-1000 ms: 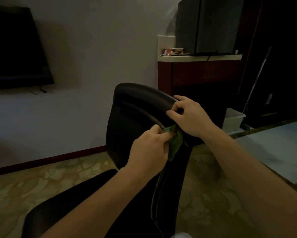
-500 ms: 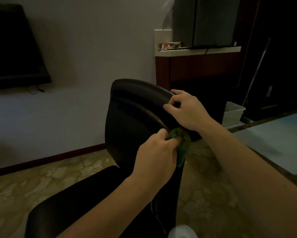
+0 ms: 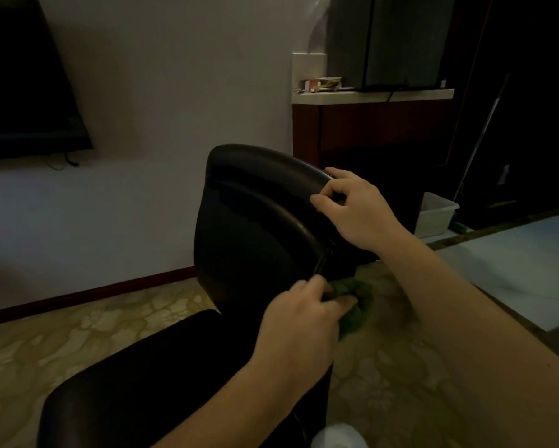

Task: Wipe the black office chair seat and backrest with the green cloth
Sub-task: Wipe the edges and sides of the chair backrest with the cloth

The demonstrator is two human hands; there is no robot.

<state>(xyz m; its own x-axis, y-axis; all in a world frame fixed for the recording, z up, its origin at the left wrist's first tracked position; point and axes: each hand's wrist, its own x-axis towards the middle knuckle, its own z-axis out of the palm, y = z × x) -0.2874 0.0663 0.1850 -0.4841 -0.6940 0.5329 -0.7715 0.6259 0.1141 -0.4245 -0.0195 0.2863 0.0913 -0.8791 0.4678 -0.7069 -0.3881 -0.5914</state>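
Head camera, a dim room: at far left a dark television (image 3: 29,92) hangs on the pale wall. Below it the black office chair stands on a patterned floor, its seat (image 3: 148,383) in the foreground and its backrest (image 3: 258,227) upright behind.

The left hand (image 3: 299,331) is curled round the bunched green cloth (image 3: 357,307) and holds it low against the backrest's right-hand edge, just above where back meets seat. Most of the cloth spills out past the knuckles to the right, beyond the chair's outline. Whether the cloth presses on the edge itself or hangs just off it cannot be told in this light.

Higher up, the right hand (image 3: 359,210) grips the backrest's upper right corner, thumb on the front face and fingers hooked over the rim. It appears to be steadying the chair.

The step in hand looks to be the backrest's side edge — the seat, by this frame, shows no sign either way of having been wiped. The next move likely calls for drawing the cloth onto the backrest's broad face, or down onto the seat, with the right hand bracing so the chair does not swivel.

Further right a white bin (image 3: 436,215) sits by a dark wooden cabinet (image 3: 368,124), and a pale tabletop (image 3: 514,270) fills the corner.
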